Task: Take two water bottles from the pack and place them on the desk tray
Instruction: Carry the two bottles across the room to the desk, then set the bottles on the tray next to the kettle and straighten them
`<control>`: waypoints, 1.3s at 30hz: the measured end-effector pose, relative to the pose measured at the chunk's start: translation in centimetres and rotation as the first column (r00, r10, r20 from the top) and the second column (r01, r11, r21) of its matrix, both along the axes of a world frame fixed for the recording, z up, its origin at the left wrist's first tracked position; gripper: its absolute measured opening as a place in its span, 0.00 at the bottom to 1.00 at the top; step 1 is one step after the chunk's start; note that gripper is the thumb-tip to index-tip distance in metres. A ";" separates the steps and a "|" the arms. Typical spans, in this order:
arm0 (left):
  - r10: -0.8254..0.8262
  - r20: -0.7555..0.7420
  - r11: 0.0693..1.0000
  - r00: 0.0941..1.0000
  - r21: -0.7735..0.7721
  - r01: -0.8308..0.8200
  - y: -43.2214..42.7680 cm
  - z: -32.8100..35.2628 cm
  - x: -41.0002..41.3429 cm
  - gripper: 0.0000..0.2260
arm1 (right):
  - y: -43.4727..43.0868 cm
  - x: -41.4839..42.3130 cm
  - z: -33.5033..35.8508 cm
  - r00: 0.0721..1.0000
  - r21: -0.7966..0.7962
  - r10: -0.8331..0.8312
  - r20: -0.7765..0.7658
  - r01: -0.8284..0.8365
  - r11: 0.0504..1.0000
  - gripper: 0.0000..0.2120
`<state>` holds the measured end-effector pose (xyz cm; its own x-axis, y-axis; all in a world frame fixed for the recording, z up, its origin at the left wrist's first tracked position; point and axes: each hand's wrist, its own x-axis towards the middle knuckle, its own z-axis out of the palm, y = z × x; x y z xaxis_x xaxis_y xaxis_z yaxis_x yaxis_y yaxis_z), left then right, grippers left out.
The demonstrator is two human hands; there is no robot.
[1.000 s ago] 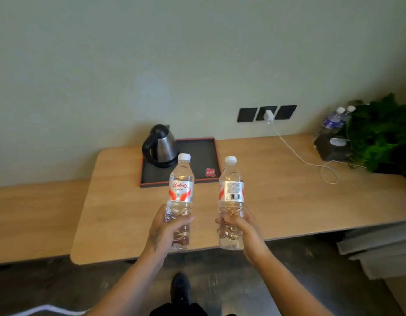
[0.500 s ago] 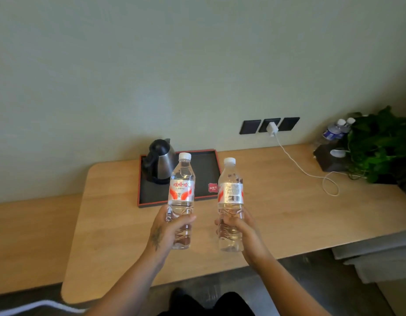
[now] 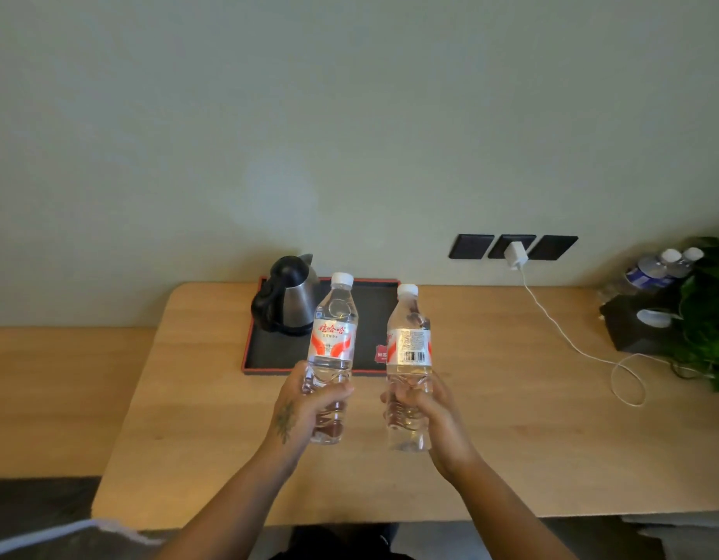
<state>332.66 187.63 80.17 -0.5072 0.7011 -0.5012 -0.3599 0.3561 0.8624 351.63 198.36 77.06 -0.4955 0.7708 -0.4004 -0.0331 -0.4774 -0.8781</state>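
I hold two clear water bottles with white caps and red-and-white labels upright above the wooden desk [image 3: 491,430]. My left hand [image 3: 301,410] grips the lower half of the left bottle [image 3: 333,341]. My right hand [image 3: 430,414] grips the lower half of the right bottle [image 3: 408,349], whose barcode faces me. Behind them, against the wall, lies a black tray with a red rim [image 3: 269,363]. The bottles hang in front of the tray's near edge, above the desk surface. The pack is not in view.
A steel kettle with a black handle [image 3: 287,297] stands on the tray's left half. A white charger [image 3: 516,254] sits in the wall sockets, its cable looping over the desk. At the far right are two other bottles [image 3: 656,268], a dark box [image 3: 640,329] and a green plant [image 3: 709,317].
I have stepped closer to the desk, so the desk and tray sit lower and nearer in view. Both bottles have moved forward toward the tray, still upright in my hands.
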 end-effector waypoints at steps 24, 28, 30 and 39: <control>-0.044 -0.011 0.999 0.999 0.025 0.044 10.5 -7.9 -2.6 0.28 | 13.2 -3.3 -6.8 0.966 0.041 0.249 0.074 -0.253 0.967 0.35; -0.114 -0.075 0.990 0.991 0.076 0.120 15.2 -11.3 -5.0 0.27 | 17.6 -6.0 -9.7 0.956 0.061 0.283 0.074 -0.288 0.956 0.36; -0.165 -0.148 0.977 0.975 0.107 0.182 17.9 -13.3 -6.6 0.26 | 20.0 -7.4 -11.3 0.960 0.092 0.262 0.094 -0.271 0.958 0.37; -0.162 -0.350 0.955 0.923 0.179 0.236 26.6 -21.4 -11.4 0.30 | 28.3 -12.3 -16.2 0.916 0.307 0.235 0.327 -0.338 0.890 0.32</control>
